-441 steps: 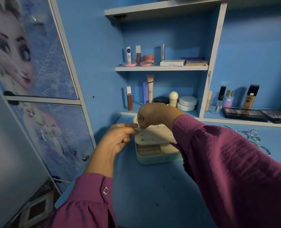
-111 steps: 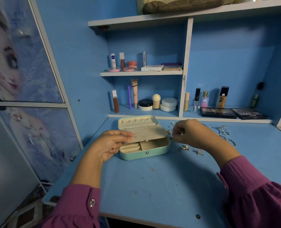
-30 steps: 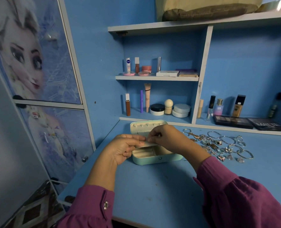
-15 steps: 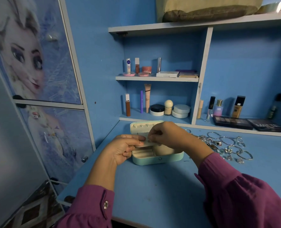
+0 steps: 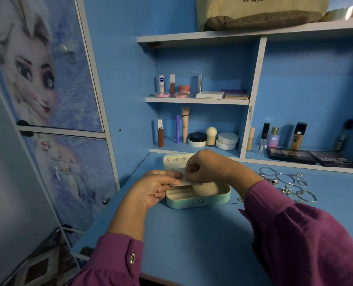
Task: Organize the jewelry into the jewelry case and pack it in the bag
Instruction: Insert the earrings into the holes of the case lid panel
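Mint jewelry case (image 5: 198,200), mid-frame: left hand (image 5: 152,188) gripping its stiff earring panel (image 5: 176,182); right hand (image 5: 209,167) pinching something tiny, probably light, slippery.

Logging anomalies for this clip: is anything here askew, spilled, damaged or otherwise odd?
Nothing is spilled or broken. The blue desk shows small scuffs, and loose jewelry lies scattered right of the open jewelry case, as the task expects. Both hands work at its earring panel.
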The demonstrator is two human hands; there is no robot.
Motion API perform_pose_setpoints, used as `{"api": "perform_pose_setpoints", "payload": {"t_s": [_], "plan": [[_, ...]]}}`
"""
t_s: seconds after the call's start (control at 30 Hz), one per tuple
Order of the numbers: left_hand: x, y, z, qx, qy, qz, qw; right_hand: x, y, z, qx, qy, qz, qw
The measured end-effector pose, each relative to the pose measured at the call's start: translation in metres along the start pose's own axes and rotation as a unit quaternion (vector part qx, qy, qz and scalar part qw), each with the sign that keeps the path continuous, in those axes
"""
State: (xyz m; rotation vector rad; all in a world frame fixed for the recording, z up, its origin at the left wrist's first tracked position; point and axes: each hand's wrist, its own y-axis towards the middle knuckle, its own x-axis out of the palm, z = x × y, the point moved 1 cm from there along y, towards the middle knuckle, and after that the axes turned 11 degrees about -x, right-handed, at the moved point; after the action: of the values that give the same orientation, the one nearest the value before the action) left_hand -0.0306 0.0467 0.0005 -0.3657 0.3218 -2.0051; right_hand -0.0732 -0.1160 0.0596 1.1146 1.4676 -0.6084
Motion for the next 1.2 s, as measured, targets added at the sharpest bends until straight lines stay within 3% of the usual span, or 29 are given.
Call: {"api": "perform_pose_setpoints", "payload": {"t_s": [0.5,0.8,1.0,1.2], "plan": [[0.001,0.000,0.000,-0.001,-0.005,0.001,1.000,-0.002,0.004,0.000,-0.004,0.007,-0.051,0.999],[-0.001,-0.005,0.005,-0.012,-0.057,-0.014,0.998,0.011,-0.004,0.002,-0.006,0.009,0.072,0.997],[0.000,-0.005,0.007,-0.023,-0.076,-0.018,0.997,0.024,-0.009,-0.007,-0.086,-0.134,0.178,0.971],[-0.001,-0.006,0.007,-0.017,-0.103,-0.036,0.994,0.035,-0.001,-0.009,-0.104,-0.182,0.210,0.955]]}}
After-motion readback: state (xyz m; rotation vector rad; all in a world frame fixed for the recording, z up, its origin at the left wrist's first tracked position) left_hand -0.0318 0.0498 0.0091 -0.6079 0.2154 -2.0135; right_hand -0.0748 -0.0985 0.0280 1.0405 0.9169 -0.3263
